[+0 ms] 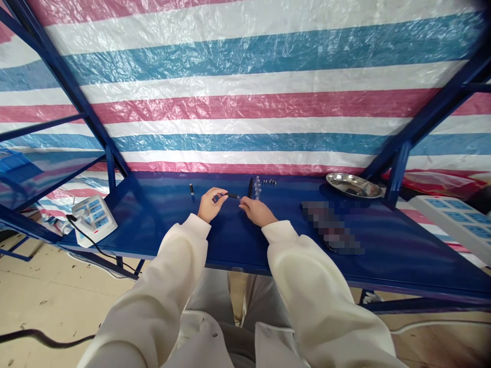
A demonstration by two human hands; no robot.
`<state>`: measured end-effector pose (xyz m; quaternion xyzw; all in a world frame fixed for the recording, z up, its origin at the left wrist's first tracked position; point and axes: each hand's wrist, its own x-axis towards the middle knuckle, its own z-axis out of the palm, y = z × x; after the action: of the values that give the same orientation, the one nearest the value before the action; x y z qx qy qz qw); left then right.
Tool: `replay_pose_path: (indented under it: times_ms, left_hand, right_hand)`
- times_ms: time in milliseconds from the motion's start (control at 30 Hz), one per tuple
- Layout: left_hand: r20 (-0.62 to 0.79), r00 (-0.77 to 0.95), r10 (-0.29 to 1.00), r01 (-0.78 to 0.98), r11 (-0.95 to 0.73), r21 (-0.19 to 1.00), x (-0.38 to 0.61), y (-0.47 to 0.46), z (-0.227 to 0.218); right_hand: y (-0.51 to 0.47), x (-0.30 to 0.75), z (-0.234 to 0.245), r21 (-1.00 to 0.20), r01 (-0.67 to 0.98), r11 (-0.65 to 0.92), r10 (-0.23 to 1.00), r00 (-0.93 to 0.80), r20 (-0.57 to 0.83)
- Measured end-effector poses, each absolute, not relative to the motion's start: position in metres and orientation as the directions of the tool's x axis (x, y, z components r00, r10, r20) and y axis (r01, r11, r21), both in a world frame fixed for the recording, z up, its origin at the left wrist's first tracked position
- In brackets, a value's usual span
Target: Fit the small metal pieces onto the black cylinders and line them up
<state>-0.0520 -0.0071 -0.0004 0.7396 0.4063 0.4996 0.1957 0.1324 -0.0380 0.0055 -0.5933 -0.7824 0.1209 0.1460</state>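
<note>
Above the middle of the blue table (pixel 230 250), my left hand (pixel 211 203) pinches one end of a slim black tube (pixel 232 196) between thumb and fingers. My right hand (pixel 259 211) is closed at the tube's other end, on a small clear piece (pixel 240 199) mostly covered by the fingers. Whether the two parts are joined, I cannot tell. Just beyond the right hand stand a row of small black pieces (pixel 250 188), a row of clear pieces (pixel 258 185) and several shiny silver pieces (pixel 270 182). Left of my hands stands a small black cylinder (pixel 192 189) with a light top.
A round metal dish (pixel 351 186) sits at the back right. Nearer lies a dark, pixelated flat object (pixel 332 227). A white power strip (pixel 94 220) with a black cable is at the left end; another socket block (pixel 454 222) is at far right. Blue frame posts (pixel 399 174) flank the table.
</note>
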Motion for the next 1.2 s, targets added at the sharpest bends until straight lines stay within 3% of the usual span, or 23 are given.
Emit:
replay_pose_path:
  times_ms: [300,733,1200]
  left_hand:
    - [0.605,0.234,0.761,0.347,-0.647,0.679,-0.050,-0.008,0.001]
    - [0.577,0.347,0.740,0.350,-0.673,0.652,-0.050,-0.007,-0.009]
    - [0.564,0.339,0.753,0.375,-0.658,0.653,-0.050,-0.009,-0.002]
  right_hand:
    - [-0.038,0.133,0.006,-0.263,0.925,0.273,0.962,-0.255,0.101]
    - [-0.027,0.133,-0.011,-0.480,0.765,0.429,0.891,-0.273,0.362]
    - [-0.028,0.133,-0.009,-0.505,0.753,0.422,0.894,-0.255,0.367]
